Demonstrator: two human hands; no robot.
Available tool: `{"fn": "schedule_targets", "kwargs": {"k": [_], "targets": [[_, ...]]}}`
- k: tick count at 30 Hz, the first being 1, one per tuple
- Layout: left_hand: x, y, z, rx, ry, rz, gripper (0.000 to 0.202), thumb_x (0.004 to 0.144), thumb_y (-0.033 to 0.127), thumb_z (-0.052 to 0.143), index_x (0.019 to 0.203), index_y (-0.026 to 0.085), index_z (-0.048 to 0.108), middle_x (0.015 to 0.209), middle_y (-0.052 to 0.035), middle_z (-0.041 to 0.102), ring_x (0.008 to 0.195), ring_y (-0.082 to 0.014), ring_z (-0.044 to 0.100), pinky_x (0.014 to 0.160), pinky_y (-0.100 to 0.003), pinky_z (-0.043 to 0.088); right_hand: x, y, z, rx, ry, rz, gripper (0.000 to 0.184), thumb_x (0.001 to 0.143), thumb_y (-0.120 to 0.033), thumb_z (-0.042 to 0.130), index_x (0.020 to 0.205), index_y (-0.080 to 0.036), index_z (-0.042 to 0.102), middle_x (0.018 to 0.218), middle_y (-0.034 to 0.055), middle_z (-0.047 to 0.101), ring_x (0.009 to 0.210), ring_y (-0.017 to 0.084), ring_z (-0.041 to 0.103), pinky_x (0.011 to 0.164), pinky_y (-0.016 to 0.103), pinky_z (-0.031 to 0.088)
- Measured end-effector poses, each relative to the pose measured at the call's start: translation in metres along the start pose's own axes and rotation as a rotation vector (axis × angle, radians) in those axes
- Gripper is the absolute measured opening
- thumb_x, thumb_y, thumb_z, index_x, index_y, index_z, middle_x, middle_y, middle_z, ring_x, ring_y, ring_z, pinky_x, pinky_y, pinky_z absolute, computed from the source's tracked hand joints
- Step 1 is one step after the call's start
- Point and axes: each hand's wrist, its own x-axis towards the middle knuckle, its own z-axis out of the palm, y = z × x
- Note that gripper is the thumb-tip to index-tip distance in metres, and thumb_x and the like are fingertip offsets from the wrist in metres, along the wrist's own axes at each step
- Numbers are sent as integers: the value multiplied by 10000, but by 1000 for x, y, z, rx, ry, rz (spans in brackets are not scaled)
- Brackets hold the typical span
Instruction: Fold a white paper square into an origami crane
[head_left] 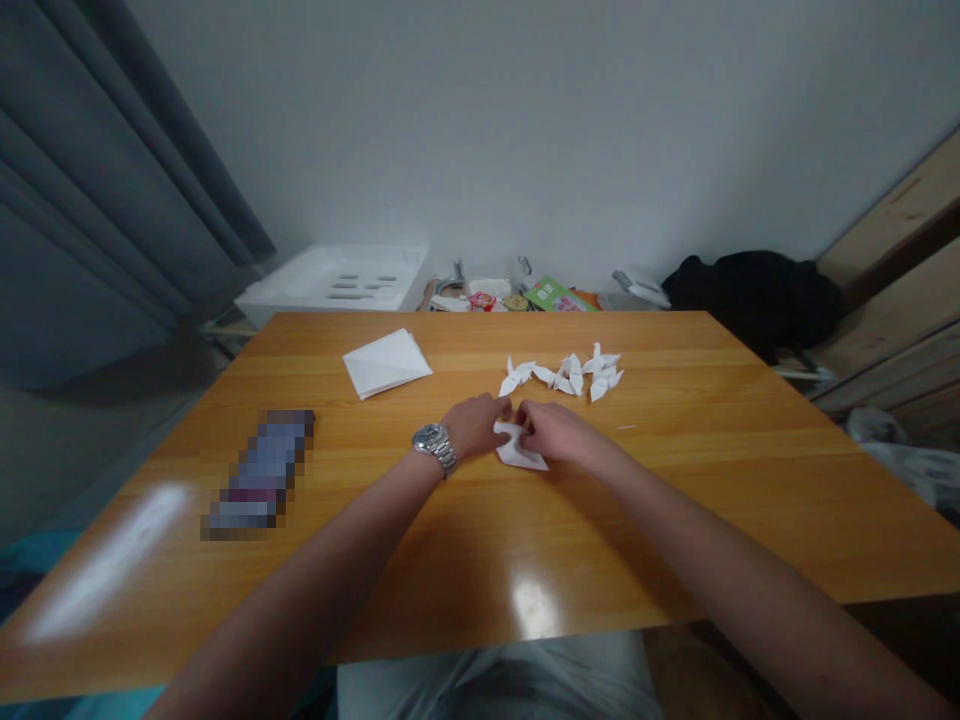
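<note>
A small folded white sheet of paper point(523, 452) lies between my two hands over the middle of the table. My left hand point(478, 425), with a metal watch point(435, 443) on its wrist, pinches the paper's far left edge. From the other side my right hand point(551, 430) grips the same paper with bent fingers. The fingertips partly hide the fold. Just beyond my hands, several folded paper cranes point(517, 377) stand in a loose row. A stack of white paper point(386, 362) rests to the far left of my hands.
A pixelated phone-like object point(262, 470) lies on the left of the wooden table point(420, 560). Behind the far edge are a white plastic tray point(337, 280), a green packet point(559, 295) and a black cloth heap point(750, 295). A thin white strip point(625, 428) lies right of my hands.
</note>
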Motion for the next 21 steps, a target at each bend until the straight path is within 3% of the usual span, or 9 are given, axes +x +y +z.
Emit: {"fn": "schedule_targets", "kwargs": {"k": [6, 12, 21], "targets": [[-7, 1, 5, -2, -2, -67, 276, 843, 371, 631, 1063, 206, 610, 967, -81, 697, 852, -244, 664, 725, -314, 480, -6, 5, 7, -8, 17, -25, 201, 835, -177, 618, 1031, -149, 652, 1015, 144, 726, 895, 257, 657, 682, 288, 372], [-11, 9, 7, -32, 52, -7, 215, 841, 260, 587, 1044, 210, 638, 1031, -77, 677, 914, -217, 649, 774, -293, 476, -6, 12, 21, 119, 105, -74, 179, 857, -156, 595, 1032, -157, 634, 1038, 104, 727, 923, 218, 653, 733, 260, 389], [-15, 15, 14, -203, 157, -24, 249, 963, 381, 481, 1031, 224, 661, 951, -50, 730, 853, -200, 674, 704, -272, 457, -11, 15, 29, 316, 274, -94, 58, 912, -205, 566, 937, -185, 614, 934, 62, 731, 856, 201, 662, 695, 253, 398]]}}
